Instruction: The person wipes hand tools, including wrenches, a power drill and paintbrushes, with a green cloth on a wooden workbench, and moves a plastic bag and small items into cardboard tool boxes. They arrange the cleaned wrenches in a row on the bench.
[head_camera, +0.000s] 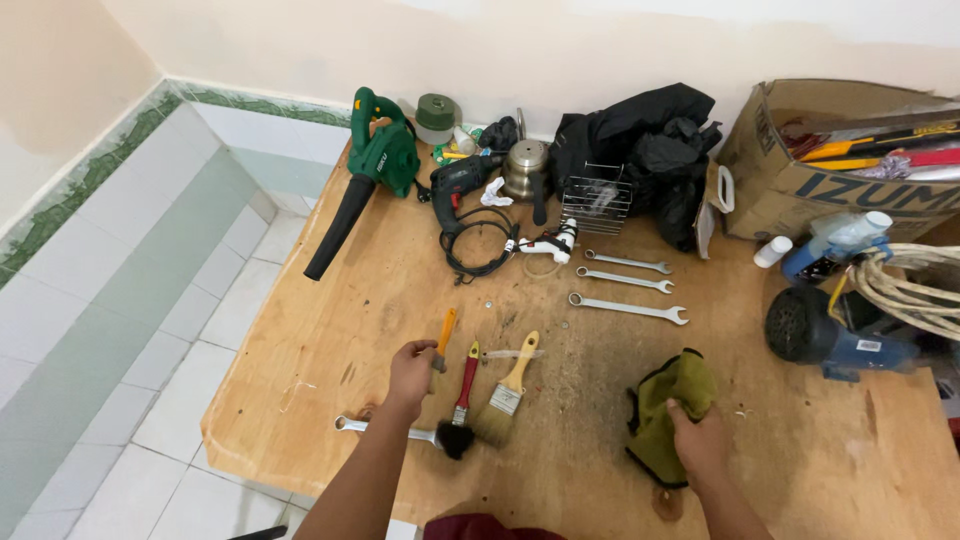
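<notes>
My left hand (411, 368) is closed around an orange-handled paintbrush (445, 329) near the front of a wooden table (330, 330). Beside it lie a red-handled brush with black bristles (463, 393) and a wider yellow-handled brush (508, 392). A steel wrench (385, 428) lies just below my left hand. My right hand (697, 438) presses down on an olive-green cloth (670, 410) on the table's right front.
Three wrenches (628, 284) lie in a row mid-table. Behind them are a green blower (372, 170), a corded drill (460, 190), a metal pot (526, 167), a wire rack (596, 203) and black fabric (650, 140). A cardboard box (830, 170), rope (910, 285) and a blue tool (830, 330) crowd the right.
</notes>
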